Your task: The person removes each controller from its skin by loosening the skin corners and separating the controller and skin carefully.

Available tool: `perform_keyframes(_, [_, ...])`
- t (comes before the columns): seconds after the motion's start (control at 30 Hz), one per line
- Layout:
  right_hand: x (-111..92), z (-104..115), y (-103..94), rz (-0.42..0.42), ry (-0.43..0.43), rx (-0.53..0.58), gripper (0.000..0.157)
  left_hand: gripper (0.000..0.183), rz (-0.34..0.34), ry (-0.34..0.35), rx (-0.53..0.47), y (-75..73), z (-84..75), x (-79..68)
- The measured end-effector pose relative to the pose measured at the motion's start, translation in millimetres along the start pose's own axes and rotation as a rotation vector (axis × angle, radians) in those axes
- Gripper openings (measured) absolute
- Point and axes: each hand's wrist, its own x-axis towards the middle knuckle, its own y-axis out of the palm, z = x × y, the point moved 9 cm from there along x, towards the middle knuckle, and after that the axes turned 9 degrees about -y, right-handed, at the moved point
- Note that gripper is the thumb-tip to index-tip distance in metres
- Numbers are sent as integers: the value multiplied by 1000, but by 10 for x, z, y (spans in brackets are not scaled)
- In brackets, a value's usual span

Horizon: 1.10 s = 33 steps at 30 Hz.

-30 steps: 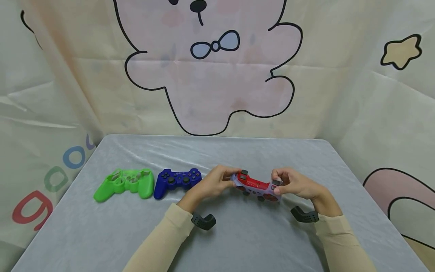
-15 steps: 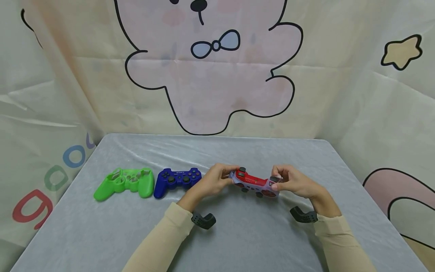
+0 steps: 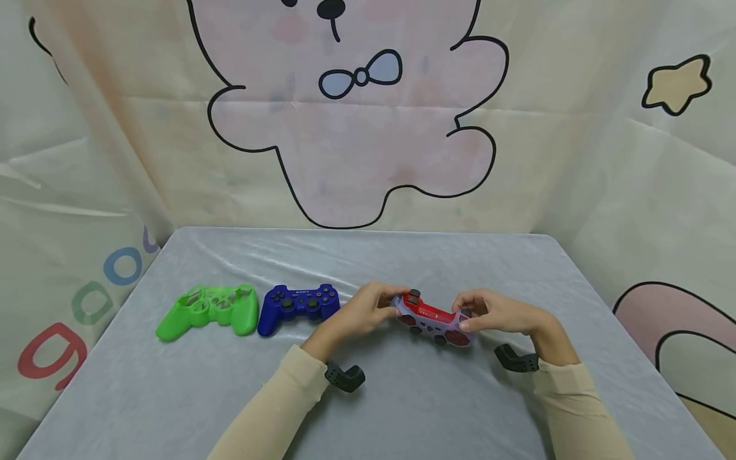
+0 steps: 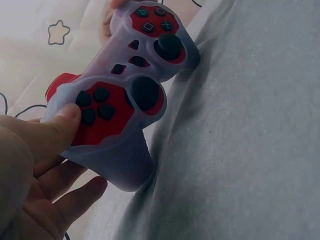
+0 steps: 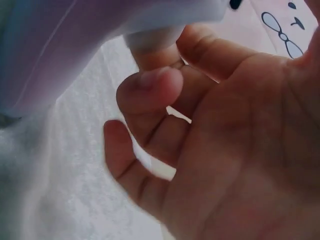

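Observation:
A red game controller (image 3: pixel 431 311) sits in a translucent pale purple silicone cover (image 4: pixel 131 172), its thumbsticks and buttons showing through the openings. Pinching its left end is my left hand (image 3: pixel 359 312), thumb (image 4: pixel 62 127) beside the direction buttons. My right hand (image 3: pixel 508 313) holds the other end, thumb on the front and fingers behind near the shoulder buttons. From the right wrist, the cover's underside fills the upper left, and the lower fingers (image 5: pixel 120 150) curl free of it. In the left wrist view, one grip's tip lies against the grey cloth.
Left of my left hand, a blue game controller (image 3: pixel 299 305) lies on the grey cloth-covered table (image 3: pixel 425 409). Beside it is an empty green silicone controller cover (image 3: pixel 215 308). A printed curtain (image 3: pixel 356 160) hangs behind the table, and a black camera sits on each wrist.
My right fingers shift at the controller's right end, from pinching the cover's upper corner to lying behind it. The controller rises slightly, then tips back down. My left hand keeps its grip.

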Motion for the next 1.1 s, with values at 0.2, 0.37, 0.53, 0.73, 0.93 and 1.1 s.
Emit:
perform_keyframes(0.2, [36,64,30,23,-7,-43,20,49,15,9,19,6,-4,-21])
perform_keyframes(0.37, [60,73,66,47,-44,55,37,49,22,18,48,25,-19,-30])
perform_keyframes(0.53, [52,61,49,30,-88,136,41,50,18,25,79,44,-39,-27])
perform_keyframes(0.73, [23,93,-69,-80,-154,98,32,51,-4,11,65,33,-27,-7])
perform_keyframes(0.93, [13,135,-220,-243,-203,44,26,49,-108,-35,25,-62,15,10])
perform_keyframes(1.1, [-27,145,-311,-323,-153,-117,24,45,-170,-45,58,-118,37,12])
